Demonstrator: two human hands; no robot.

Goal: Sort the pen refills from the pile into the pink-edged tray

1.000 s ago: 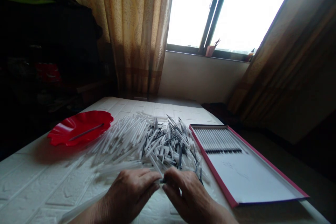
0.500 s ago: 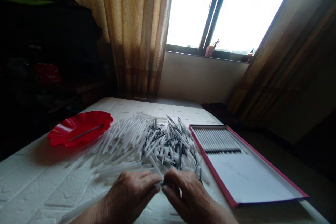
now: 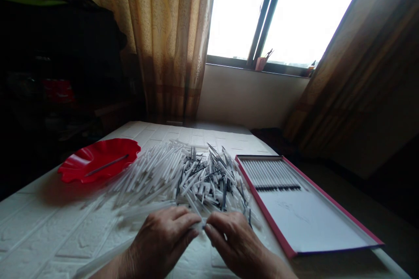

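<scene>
At the front of the table both hands meet, their fingertips almost touching. My left hand [image 3: 170,233] is closed in a pinch on a thin pale tube [image 3: 197,226], of which only the end shows. My right hand [image 3: 234,235] is closed too, pinching a small dark tip [image 3: 204,227] at the end of that tube; its exact kind is hidden by the fingers. Just beyond them lies a heap of white plastic tubes [image 3: 157,168], mixed on its right side with thin black-and-white sticks [image 3: 212,174] that look like pen parts.
A red wavy-rimmed plate [image 3: 72,172] at the left holds one dark stick [image 3: 106,165]. At the right lies a shallow pink-edged box [image 3: 268,222] with a row of white sticks with black ends [image 3: 268,174]. Behind the white brick-patterned table [image 3: 78,235] are curtains and a window.
My fingers have shifted slightly; the right hand's fingertips have turned a little around the dark tip, of which less shows now. The heap, plate and box are as before.
</scene>
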